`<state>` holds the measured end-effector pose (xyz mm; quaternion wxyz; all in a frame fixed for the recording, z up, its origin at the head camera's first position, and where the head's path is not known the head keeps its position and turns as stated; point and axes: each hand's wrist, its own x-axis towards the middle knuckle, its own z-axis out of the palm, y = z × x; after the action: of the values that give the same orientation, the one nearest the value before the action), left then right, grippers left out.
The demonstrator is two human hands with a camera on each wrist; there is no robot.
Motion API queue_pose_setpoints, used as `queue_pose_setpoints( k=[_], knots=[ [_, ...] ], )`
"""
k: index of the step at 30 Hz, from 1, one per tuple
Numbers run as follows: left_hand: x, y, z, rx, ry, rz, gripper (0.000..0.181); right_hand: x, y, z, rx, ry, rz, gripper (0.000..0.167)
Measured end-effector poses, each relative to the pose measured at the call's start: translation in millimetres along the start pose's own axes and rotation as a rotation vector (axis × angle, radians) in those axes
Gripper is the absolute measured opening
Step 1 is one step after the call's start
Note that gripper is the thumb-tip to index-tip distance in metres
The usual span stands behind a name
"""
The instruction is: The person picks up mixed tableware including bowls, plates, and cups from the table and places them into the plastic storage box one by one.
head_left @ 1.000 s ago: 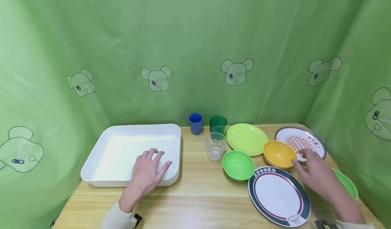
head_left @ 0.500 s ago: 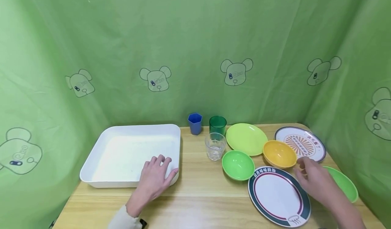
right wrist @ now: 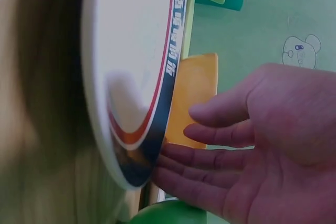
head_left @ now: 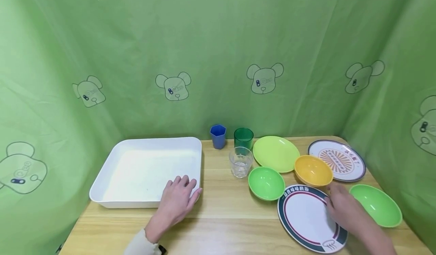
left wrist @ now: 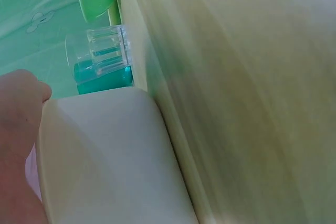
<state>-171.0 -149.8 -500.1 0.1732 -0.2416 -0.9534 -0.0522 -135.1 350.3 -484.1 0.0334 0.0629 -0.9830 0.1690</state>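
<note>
My left hand (head_left: 178,198) rests over the near right corner of a white tray (head_left: 98,199), its fingers loosely bent on the inner side. In the left wrist view that hand (left wrist: 21,124) lies along the rim of the tray (left wrist: 110,150). My right hand (head_left: 345,209) is over the right edge of a white plate with a dark green rim (head_left: 308,215). In the right wrist view the fingers of the right hand (right wrist: 231,150) reach to the plate's rim (right wrist: 144,163), thumb apart from it. Contact with the rim is hard to tell. An orange bowl (head_left: 312,171) stands just beyond.
Round the plate are a green bowl (head_left: 267,184), another green bowl (head_left: 378,206), a lime plate (head_left: 276,153) and a sunburst-patterned plate (head_left: 354,164). A clear glass (head_left: 240,165), a green cup (head_left: 243,136) and a blue cup (head_left: 218,137) stand mid-table. Green curtain (head_left: 218,39) encloses the table.
My right hand has drawn back from beside the orange bowl, toward me, to the plate's right edge, uncovering the right green bowl. My left hand has slid right, to the tray's near corner.
</note>
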Motion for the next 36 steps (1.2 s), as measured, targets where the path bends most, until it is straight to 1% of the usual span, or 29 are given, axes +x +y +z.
queue_pose_setpoints(
  k=[2,7,9,18,24,29,36],
  knots=[
    [-0.1,0.7,0.8,0.014,0.0,0.004,0.034,-0.9,-0.6,2.5,-0.013,-0.015,0.004,0.039],
    [0.3,3.7,1.3,0.055,-0.012,0.011,0.033,-2.0,-0.7,6.1,-0.041,-0.077,0.049,0.041],
    [0.6,5.4,1.3,0.068,-0.014,0.01,0.033,-2.0,-0.4,6.7,-0.053,-0.088,0.059,0.04],
    [1.8,10.4,7.1,0.146,0.004,0.026,0.028,-4.1,0.6,12.4,-0.112,-0.087,0.048,0.042],
    [2.5,13.3,7.9,0.126,0.006,0.033,0.026,-5.4,2.0,16.5,-0.128,-0.061,0.038,0.044],
    [4.1,14.0,6.9,0.114,0.026,0.044,0.025,-5.9,3.4,18.4,-0.135,-0.07,0.05,0.044],
    [4.5,14.1,5.4,0.114,0.0,0.038,0.026,-6.7,2.2,18.2,-0.132,-0.081,0.064,0.044]
  ],
)
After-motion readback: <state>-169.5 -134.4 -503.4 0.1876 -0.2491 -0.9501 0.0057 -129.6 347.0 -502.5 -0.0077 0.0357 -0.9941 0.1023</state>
